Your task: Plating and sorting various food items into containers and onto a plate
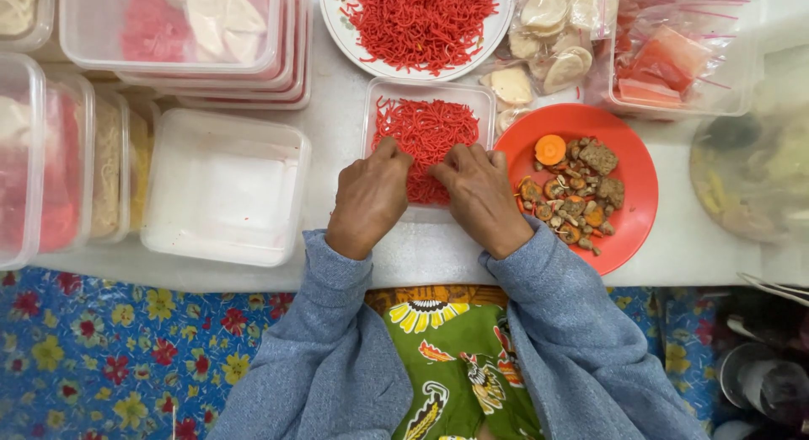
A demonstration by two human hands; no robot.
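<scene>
Your left hand [369, 200] and right hand [480, 195] lie side by side, knuckles up, fingers curled down into the red strands [425, 128] | grip on strands: cannot tell | strands fill the clear rectangular tub [428, 88] on the white worktop [421, 254] | orange plate [628, 229] of sliced roots just right of your right hand | upturned clear tub [226, 185] to your left.

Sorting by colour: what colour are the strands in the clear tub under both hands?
Bright red strands, head view.

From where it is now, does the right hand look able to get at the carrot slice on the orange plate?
Probably yes. The right hand rests in the container of red strands, right beside the orange plate, and nothing covers the carrot slice.
</scene>
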